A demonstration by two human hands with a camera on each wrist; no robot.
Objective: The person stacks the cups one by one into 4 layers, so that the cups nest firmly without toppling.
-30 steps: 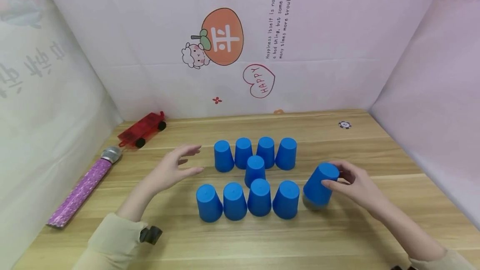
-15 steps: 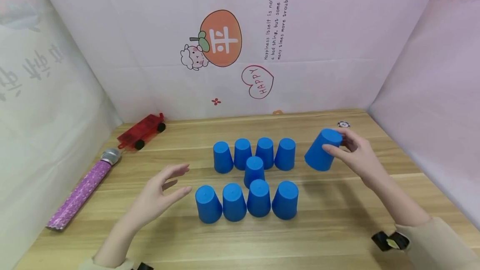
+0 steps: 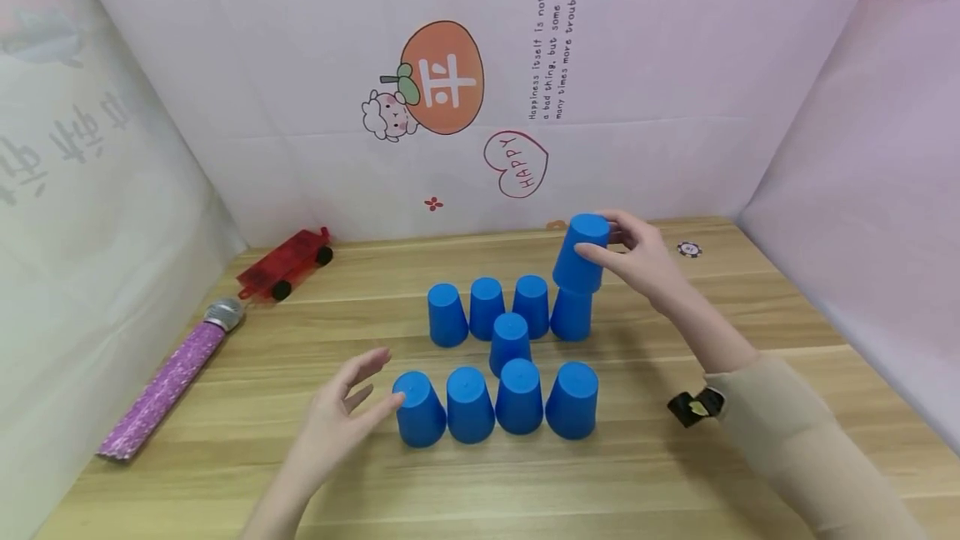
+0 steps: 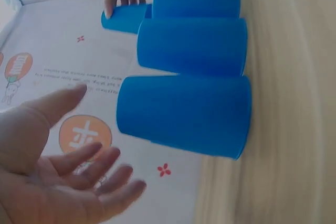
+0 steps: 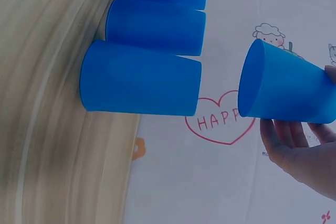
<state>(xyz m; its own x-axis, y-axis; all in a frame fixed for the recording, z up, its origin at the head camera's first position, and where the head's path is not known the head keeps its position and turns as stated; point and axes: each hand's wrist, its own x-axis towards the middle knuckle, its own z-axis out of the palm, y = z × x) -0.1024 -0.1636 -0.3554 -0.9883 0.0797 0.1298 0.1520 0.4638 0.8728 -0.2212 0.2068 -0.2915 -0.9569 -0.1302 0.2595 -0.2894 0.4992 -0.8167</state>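
Observation:
My right hand [image 3: 641, 261] grips an upside-down blue plastic cup [image 3: 577, 261] between thumb and fingers. That cup hangs over the rightmost cup [image 3: 572, 319] of the back row; in the right wrist view a gap separates the held cup [image 5: 289, 85] from the row. Several upside-down blue cups stand in two rows, with a single cup [image 3: 510, 347] between them. Beside the front row's leftmost cup [image 3: 420, 417], my left hand [image 3: 337, 419] has its fingers spread and holds nothing. The left wrist view shows those fingers apart from the nearest cup [image 4: 184, 114].
On the left of the wooden table [image 3: 465, 490] lie a glittery purple microphone [image 3: 172, 382] and a red toy cart [image 3: 285, 263]. A small round chip [image 3: 689, 249] rests at the back right. White printed cloth [image 3: 637, 148] walls off the back and sides.
My right hand has raised the cup from the table right of the rows and carried it left, over the back row's right end. My left hand has come down nearer the front row.

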